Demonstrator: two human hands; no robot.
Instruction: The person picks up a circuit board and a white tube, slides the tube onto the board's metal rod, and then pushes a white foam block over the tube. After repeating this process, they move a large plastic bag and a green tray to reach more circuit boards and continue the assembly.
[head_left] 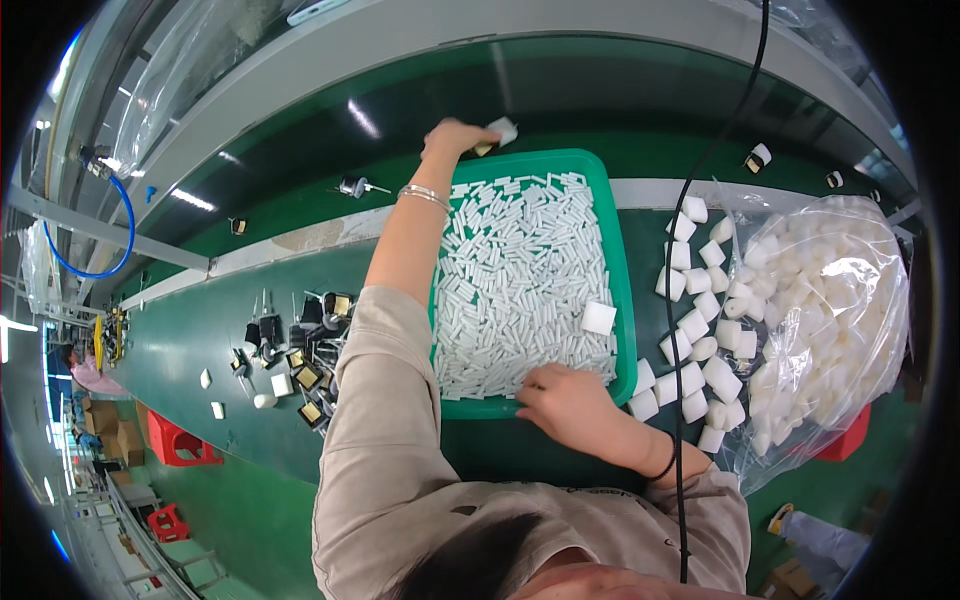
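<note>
My left hand (pixel 457 138) reaches past the far rim of a green tray (pixel 622 300) to the dark green belt. Its fingers are closed on a small gold-sided part with a white block on it (pixel 506 130); the fingers hide some of the part. Short white tubes (pixel 520 270) fill the tray in a loose layer. A square white block (pixel 598 318) lies on top of them at the right. My right hand (pixel 570 402) is at the tray's near edge, fingers curled against the tubes; what they pinch, if anything, is too small to make out.
Several black-and-gold parts with metal rods (pixel 310 375) are heaped left of the tray. White foam pieces (pixel 692 325) lie to the right, beside a clear bag (pixel 830 310) full of them. A black cable (pixel 672 260) hangs down across the view. Other parts (pixel 758 157) rest on the belt.
</note>
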